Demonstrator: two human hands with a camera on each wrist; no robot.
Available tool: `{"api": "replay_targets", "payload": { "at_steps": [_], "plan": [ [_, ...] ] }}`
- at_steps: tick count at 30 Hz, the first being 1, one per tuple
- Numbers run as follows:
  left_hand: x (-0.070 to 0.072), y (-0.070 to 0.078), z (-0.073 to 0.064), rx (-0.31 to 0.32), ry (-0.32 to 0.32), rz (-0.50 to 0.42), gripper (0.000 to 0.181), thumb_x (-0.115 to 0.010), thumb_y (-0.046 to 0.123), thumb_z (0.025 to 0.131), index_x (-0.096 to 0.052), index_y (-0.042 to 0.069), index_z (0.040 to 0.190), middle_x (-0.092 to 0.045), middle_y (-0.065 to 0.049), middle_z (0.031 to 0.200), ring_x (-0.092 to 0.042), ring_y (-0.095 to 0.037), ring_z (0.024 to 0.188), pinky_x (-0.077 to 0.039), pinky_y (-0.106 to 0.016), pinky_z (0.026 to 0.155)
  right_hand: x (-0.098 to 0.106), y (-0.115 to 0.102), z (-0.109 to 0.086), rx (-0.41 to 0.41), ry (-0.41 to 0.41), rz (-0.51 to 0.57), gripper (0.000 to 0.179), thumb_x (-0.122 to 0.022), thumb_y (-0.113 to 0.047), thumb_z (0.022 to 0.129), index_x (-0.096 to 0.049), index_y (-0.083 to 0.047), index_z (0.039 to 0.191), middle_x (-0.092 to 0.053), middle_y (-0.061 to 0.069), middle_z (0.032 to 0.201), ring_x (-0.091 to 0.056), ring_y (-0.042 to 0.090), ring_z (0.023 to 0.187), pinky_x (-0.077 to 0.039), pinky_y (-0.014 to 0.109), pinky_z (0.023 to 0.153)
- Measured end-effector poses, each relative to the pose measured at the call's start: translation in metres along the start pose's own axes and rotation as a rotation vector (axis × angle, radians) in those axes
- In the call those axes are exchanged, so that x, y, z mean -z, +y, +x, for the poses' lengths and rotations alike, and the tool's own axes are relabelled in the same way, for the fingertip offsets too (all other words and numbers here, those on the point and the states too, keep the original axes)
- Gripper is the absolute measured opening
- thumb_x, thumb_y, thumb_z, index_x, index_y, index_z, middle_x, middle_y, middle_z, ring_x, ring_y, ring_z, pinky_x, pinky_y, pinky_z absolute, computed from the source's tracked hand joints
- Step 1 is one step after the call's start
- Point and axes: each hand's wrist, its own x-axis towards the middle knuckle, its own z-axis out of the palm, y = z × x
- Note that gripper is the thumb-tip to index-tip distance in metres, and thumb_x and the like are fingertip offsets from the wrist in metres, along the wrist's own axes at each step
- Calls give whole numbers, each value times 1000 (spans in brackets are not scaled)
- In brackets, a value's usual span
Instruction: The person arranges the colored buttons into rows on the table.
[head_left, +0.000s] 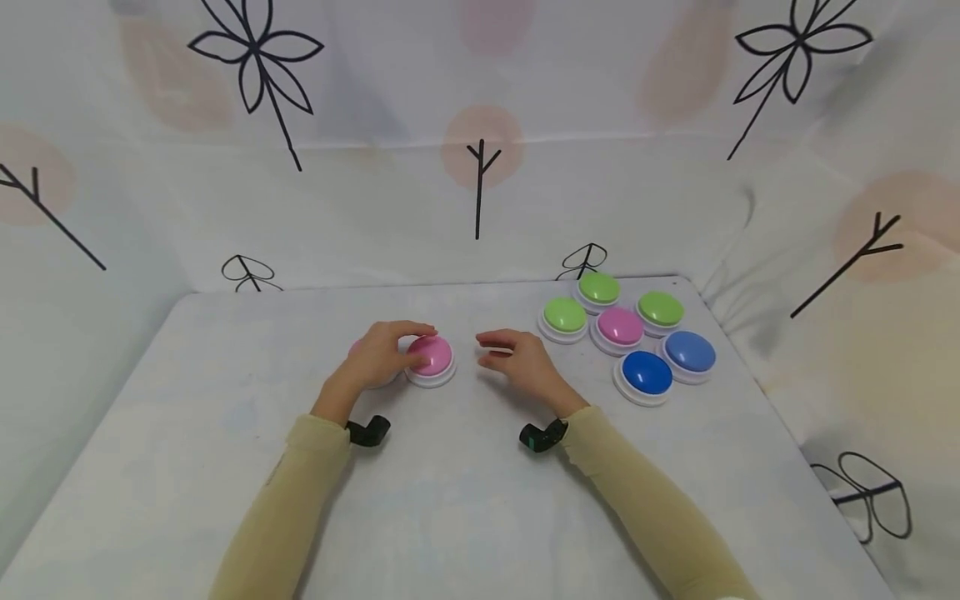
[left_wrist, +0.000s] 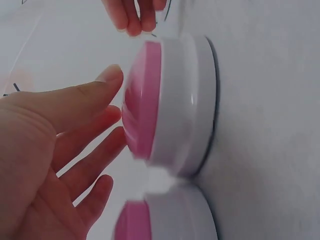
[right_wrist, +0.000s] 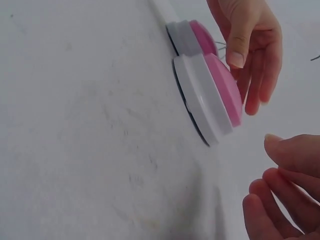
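Observation:
My left hand [head_left: 377,357] hovers over a pink push button [head_left: 437,358] with a white round base, standing on the white table. In the left wrist view its thumb and fingers [left_wrist: 86,156] are loosely bent, their tips right at the pink dome [left_wrist: 142,105]. A second pink button [left_wrist: 172,215] stands right beside the first; in the head view my left hand mostly hides it. To the right of the first button, my right hand [head_left: 525,364] is held just above the table with relaxed fingers and nothing between them.
At the table's back right stands a cluster of similar buttons: green ones [head_left: 564,315], a pink one [head_left: 621,326] and blue ones [head_left: 647,372]. Patterned white cloth [head_left: 390,208] hangs behind and along the sides of the table [head_left: 465,517]. Each wrist wears a small black camera [head_left: 369,432].

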Motion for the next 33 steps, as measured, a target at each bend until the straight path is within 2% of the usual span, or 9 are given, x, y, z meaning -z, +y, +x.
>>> {"api": "replay_targets", "payload": {
  "at_steps": [3, 7, 11, 13, 20, 24, 27, 30, 33],
  "plan": [
    [-6, 6, 6, -18, 2, -40, 40, -72, 14, 92, -66, 15, 132, -61, -3, 137, -47, -26, 134, -36, -51, 111, 10, 1, -3, -4, 23, 2, 40, -77, -10, 87, -68, -6, 126, -67, 7, 124, -65, 21, 112, -51, 34, 97],
    [-17, 17, 21, -28, -7, -110, 39, -70, 18, 94, -66, 14, 132, -61, -1, 137, -50, -26, 131, -43, -48, 106, 25, 2, -7, -11, 54, -7, 40, -76, -11, 88, -67, -5, 127, -67, 9, 124, -64, 24, 114, -51, 37, 98],
    [-31, 29, 38, -67, 0, -138, 40, -73, 23, 92, -67, 16, 131, -62, 1, 134, -53, -22, 127, -45, -46, 103, 41, 5, -11, -30, 79, -35, 41, -74, -13, 91, -65, -5, 130, -66, 10, 126, -62, 25, 117, -50, 40, 99],
    [-40, 34, 47, -94, 13, -140, 39, -74, 26, 92, -67, 18, 131, -64, 2, 132, -54, -18, 126, -43, -45, 105, 49, 8, -14, -43, 91, -40, 40, -73, -14, 92, -65, -6, 131, -66, 10, 127, -60, 26, 120, -49, 42, 101],
    [-70, 50, 81, -172, 34, -206, 38, -73, 21, 93, -68, 12, 129, -67, -6, 127, -60, -16, 116, -43, -40, 102, 81, 19, -15, -93, 161, -22, 41, -71, -15, 94, -63, -8, 134, -63, 11, 131, -57, 27, 125, -46, 43, 104],
    [-82, 58, 97, -164, 44, -227, 38, -72, 19, 93, -67, 10, 130, -67, -6, 127, -61, -16, 115, -45, -36, 100, 100, 32, -11, -97, 207, -8, 41, -70, -13, 94, -62, -5, 134, -63, 14, 131, -57, 27, 125, -46, 41, 104],
    [-91, 62, 109, -146, 42, -244, 39, -71, 20, 94, -66, 11, 132, -65, -4, 130, -60, -16, 117, -46, -34, 100, 113, 42, -10, -85, 250, -46, 41, -70, -11, 94, -62, -5, 133, -64, 15, 130, -57, 28, 124, -46, 42, 103],
    [-100, 64, 120, -135, 38, -263, 40, -71, 20, 94, -64, 11, 133, -64, -5, 133, -60, -16, 118, -47, -32, 101, 121, 49, -10, -53, 277, -89, 42, -71, -10, 93, -62, -3, 134, -63, 16, 130, -57, 30, 124, -46, 42, 103],
    [-106, 67, 128, -126, 42, -294, 41, -71, 20, 94, -64, 12, 133, -63, -5, 133, -59, -16, 119, -47, -31, 101, 125, 54, -9, -22, 279, -70, 44, -71, -9, 92, -60, -2, 134, -62, 16, 132, -56, 31, 125, -46, 41, 104]
  ]
}}
